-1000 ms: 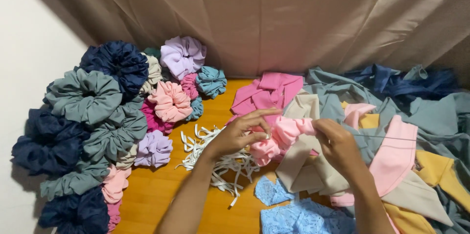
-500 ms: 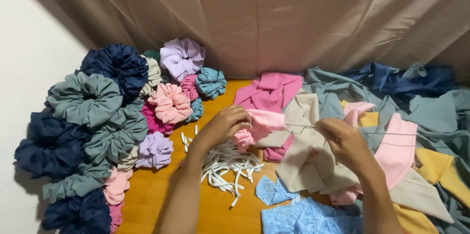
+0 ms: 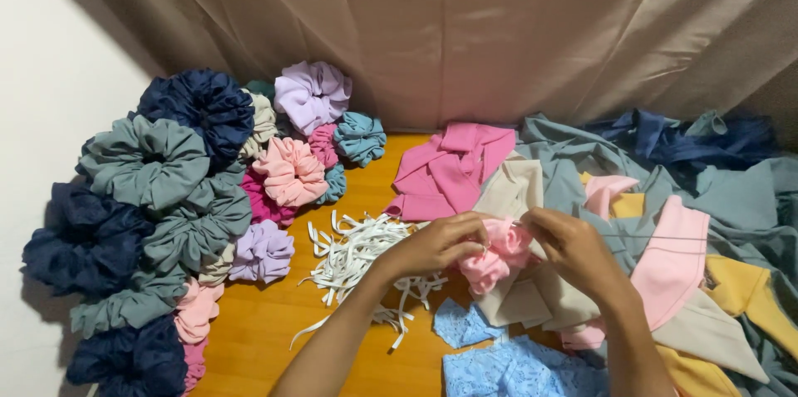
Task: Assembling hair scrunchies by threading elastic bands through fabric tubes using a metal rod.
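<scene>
My left hand (image 3: 436, 245) and my right hand (image 3: 568, 250) meet over the wooden floor (image 3: 274, 339), both gripping a bunched light pink fabric tube (image 3: 497, 254) that is gathered into ruffles between them. A thin line runs from my right hand toward the right across the fabric pile. Just left of my left hand lies a heap of white elastic strips (image 3: 357, 257).
A mound of finished scrunchies (image 3: 179, 197) in navy, grey-green, pink and lilac fills the left. Loose fabric pieces (image 3: 690, 222) in pink, beige, yellow and blue-grey cover the right. Light blue lace pieces (image 3: 515, 368) lie near the front. A beige curtain (image 3: 465, 23) hangs behind.
The pink fabric was stretched out between my hands half a second ago. Now both hands have come together and the fabric is bunched into ruffles.
</scene>
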